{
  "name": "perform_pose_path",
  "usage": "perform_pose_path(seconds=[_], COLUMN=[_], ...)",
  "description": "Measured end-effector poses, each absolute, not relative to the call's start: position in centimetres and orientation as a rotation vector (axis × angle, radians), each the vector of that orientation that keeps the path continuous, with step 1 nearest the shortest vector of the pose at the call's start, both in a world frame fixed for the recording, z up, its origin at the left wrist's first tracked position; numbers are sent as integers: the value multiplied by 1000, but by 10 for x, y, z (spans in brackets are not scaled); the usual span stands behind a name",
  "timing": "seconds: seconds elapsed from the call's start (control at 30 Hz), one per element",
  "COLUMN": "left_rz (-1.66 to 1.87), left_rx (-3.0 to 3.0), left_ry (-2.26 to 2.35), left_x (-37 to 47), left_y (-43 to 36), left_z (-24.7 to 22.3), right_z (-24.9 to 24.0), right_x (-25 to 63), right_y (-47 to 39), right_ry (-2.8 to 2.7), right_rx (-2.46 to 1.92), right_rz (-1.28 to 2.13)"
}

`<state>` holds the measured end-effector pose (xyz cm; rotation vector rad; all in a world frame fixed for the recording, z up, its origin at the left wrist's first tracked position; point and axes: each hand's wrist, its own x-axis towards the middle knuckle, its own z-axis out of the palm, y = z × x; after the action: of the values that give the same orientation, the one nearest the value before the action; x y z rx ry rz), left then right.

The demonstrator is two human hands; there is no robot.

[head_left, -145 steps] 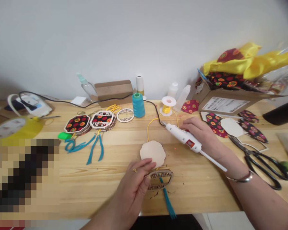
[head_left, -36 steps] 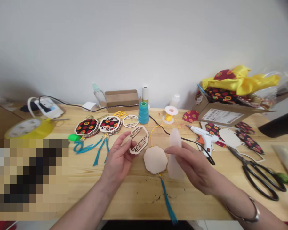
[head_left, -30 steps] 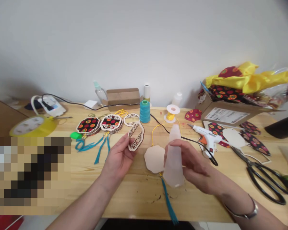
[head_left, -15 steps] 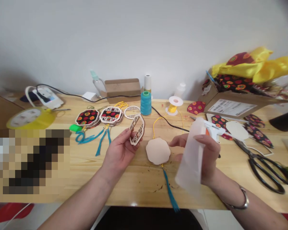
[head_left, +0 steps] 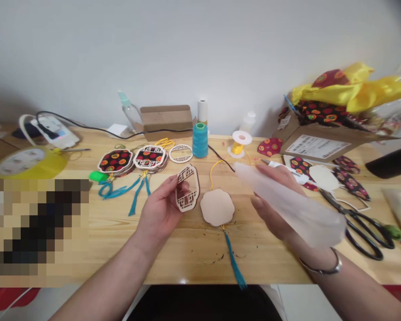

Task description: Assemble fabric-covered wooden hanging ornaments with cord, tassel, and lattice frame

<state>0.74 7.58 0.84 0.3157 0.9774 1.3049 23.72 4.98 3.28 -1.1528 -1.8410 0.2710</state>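
While the left hand (head_left: 160, 207) pinches a fretwork wooden frame (head_left: 188, 204), the right hand (head_left: 277, 225) grips a translucent white squeeze bottle (head_left: 294, 205), tilted with its narrow end pointing leftward. Between the hands, a scalloped wooden plaque (head_left: 217, 207) lies on the table (head_left: 187, 249), its teal tassel (head_left: 234, 258) trailing towards the person. A white label (head_left: 317, 146) on the cardboard box (head_left: 341, 134) bears dark print too small to read, as do markings inside the yellow tape roll (head_left: 53, 162).

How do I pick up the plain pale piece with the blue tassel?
Perhaps pinch the plain piece by its left and right edges, from above: it lies flat, with yellow cord at its far end and the blue tassel at the near end.
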Motion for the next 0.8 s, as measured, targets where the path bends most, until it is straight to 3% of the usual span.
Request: perform_pose_path(seconds=[0.17, 0.3, 0.47, 0.57, 0.7, 0.8], left_rz=[1275, 950, 630, 695, 461, 336], left_rx=[709, 1447, 2069, 2439, 2588, 2560], left_ry=[1340, 1857, 2128, 1953, 1422, 1320], left_x=[-8, -19, -19, -8, 14, 23], left_y=[80, 84, 82, 70, 52, 51], left_z=[4, 0, -6, -3, 3, 5], right_z=[22, 12, 6, 3, 0, -4], right_x=[233, 233, 233, 233, 234, 236], right_y=[54, 59, 60, 59, 62, 65], right_ry=[-1835, -1835, -1818, -1780, -1680, -1620], right_rx=[-1123, -1030, -1086, -1143, -1187, -1186], right_rz=[97, 23, 4, 54, 326, 548])
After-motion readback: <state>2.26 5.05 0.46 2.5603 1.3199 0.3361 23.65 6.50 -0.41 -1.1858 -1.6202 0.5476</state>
